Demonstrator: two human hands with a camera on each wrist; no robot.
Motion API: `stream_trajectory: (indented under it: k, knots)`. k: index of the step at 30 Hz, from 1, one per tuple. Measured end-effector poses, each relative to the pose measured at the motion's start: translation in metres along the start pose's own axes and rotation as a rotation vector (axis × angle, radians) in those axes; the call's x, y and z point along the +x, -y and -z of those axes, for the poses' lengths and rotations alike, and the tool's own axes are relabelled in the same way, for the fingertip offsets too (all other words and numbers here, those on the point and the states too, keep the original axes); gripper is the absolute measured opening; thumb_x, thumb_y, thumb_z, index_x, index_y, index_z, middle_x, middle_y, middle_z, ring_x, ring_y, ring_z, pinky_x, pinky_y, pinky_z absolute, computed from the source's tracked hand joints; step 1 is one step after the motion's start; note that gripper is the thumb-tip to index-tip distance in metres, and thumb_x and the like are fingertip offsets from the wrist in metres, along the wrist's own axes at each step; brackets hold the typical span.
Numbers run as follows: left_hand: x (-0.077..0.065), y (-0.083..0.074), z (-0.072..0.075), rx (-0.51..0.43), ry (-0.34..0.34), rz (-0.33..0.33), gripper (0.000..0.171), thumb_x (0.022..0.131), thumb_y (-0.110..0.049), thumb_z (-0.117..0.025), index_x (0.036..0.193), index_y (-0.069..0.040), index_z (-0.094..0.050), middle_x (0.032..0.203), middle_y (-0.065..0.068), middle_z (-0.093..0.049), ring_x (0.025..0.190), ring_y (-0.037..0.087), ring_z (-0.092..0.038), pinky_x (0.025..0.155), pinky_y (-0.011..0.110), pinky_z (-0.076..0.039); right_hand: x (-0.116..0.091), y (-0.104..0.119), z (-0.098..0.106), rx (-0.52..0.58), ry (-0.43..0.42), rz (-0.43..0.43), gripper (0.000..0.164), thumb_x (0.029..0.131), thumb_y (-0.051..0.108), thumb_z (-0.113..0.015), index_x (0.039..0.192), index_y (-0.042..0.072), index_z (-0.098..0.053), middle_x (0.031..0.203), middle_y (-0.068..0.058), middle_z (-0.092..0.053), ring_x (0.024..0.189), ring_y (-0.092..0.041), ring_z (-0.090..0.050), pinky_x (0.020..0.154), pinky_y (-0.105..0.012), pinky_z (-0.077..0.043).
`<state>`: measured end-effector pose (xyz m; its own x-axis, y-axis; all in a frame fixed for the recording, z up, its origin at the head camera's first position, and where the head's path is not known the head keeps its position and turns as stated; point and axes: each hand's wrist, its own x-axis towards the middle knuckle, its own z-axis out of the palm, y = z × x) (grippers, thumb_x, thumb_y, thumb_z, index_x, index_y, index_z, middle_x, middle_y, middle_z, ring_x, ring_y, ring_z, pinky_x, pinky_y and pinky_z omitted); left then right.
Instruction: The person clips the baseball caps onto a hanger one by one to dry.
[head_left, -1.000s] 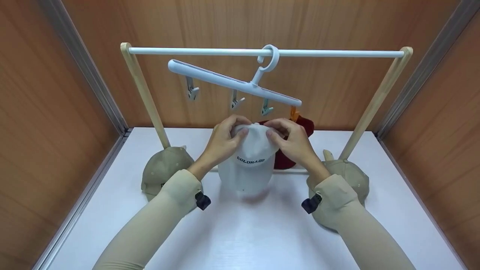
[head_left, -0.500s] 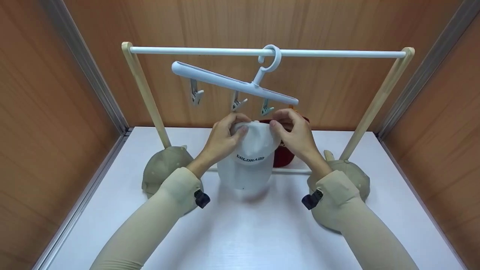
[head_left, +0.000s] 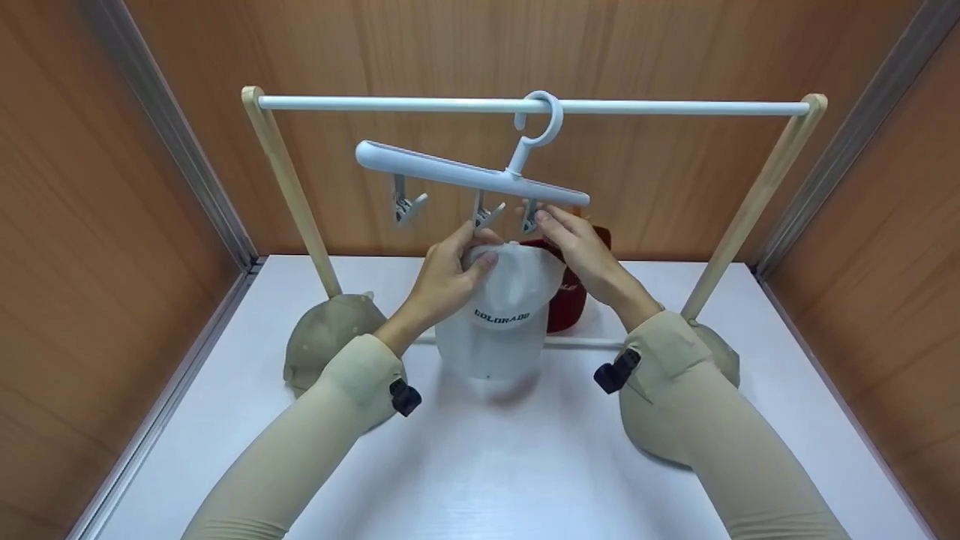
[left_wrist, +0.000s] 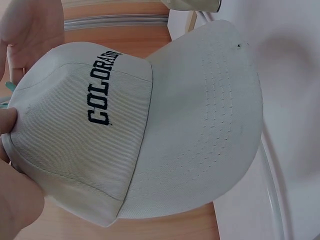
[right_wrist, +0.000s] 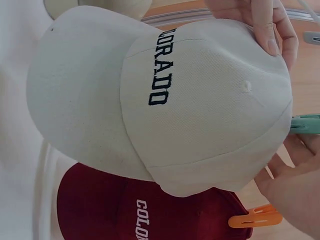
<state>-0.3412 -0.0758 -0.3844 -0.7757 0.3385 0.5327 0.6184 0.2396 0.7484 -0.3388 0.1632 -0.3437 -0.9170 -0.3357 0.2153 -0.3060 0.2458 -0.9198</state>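
Observation:
My left hand (head_left: 442, 277) pinches the crown of a white baseball cap (head_left: 510, 289), which hangs brim down with COLORADO lettering towards me. Above the cap is a light blue clip hanger (head_left: 472, 174), hooked on a rail and tilted lower on its right. My right hand (head_left: 592, 259) has its thumb and fingers around the hanger's green clip (head_left: 529, 217), just over the cap's back edge. In the right wrist view that green clip (right_wrist: 306, 124) overlaps the cap's edge. A dark red cap (head_left: 571, 304) hangs behind, held by an orange clip (right_wrist: 255, 216).
Two grey clips, one at the hanger's far left (head_left: 406, 204) and one near its middle (head_left: 487, 212), hold nothing. The white rail (head_left: 412, 103) spans two wooden posts. Khaki caps sit by the left post (head_left: 334, 334) and right post (head_left: 652, 427). Wooden panels enclose the white table (head_left: 480, 480).
My right hand has let go of the cap's right side and moved up to the green clip. The hanger's left end has dropped a little. My left hand keeps its hold.

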Motion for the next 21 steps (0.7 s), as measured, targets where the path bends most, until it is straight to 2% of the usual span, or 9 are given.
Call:
stream_trajectory:
  k: [3, 9, 17, 21]
  knots:
    - [0.001, -0.001, 0.000, 0.000, 0.006, -0.005, 0.022, 0.106, -0.009, -0.065, 0.129, -0.008, -0.064, 0.128, 0.003, -0.072, 0.131, 0.016, -0.065, 0.114, 0.039, -0.050, 0.004, 0.001, 0.000, 0.056, 0.023, 0.018, 0.052, 0.115, 0.040, -0.039, 0.160, 0.016, -0.047, 0.157, -0.002, -0.056, 0.153, -0.024, -0.042, 0.129, -0.050, -0.026]
    - [0.001, 0.000, 0.001, 0.001, 0.006, -0.001, 0.024, 0.106, -0.009, -0.065, 0.130, -0.007, -0.063, 0.127, 0.004, -0.072, 0.130, 0.017, -0.066, 0.112, 0.040, -0.051, 0.008, -0.002, -0.003, 0.153, 0.022, 0.055, 0.046, 0.115, 0.034, -0.044, 0.155, 0.014, -0.053, 0.147, -0.010, -0.064, 0.139, -0.029, -0.057, 0.124, -0.046, -0.037]
    - [0.000, 0.000, 0.000, -0.014, 0.028, 0.015, 0.026, 0.107, -0.014, -0.066, 0.133, -0.012, -0.065, 0.130, 0.000, -0.071, 0.130, 0.016, -0.065, 0.113, 0.039, -0.051, 0.008, -0.005, -0.006, 0.110, -0.098, 0.068, 0.042, 0.109, 0.038, -0.060, 0.143, 0.015, -0.066, 0.136, -0.004, -0.072, 0.133, -0.022, -0.063, 0.119, -0.046, -0.044]
    - [-0.001, -0.001, 0.001, 0.014, 0.031, 0.014, 0.024, 0.107, -0.014, -0.066, 0.131, -0.014, -0.067, 0.129, -0.001, -0.071, 0.129, 0.015, -0.065, 0.113, 0.040, -0.051, 0.010, -0.002, -0.011, 0.076, -0.174, 0.067, 0.040, 0.106, 0.038, -0.065, 0.138, 0.015, -0.071, 0.130, -0.004, -0.075, 0.126, -0.021, -0.067, 0.116, -0.044, -0.047]
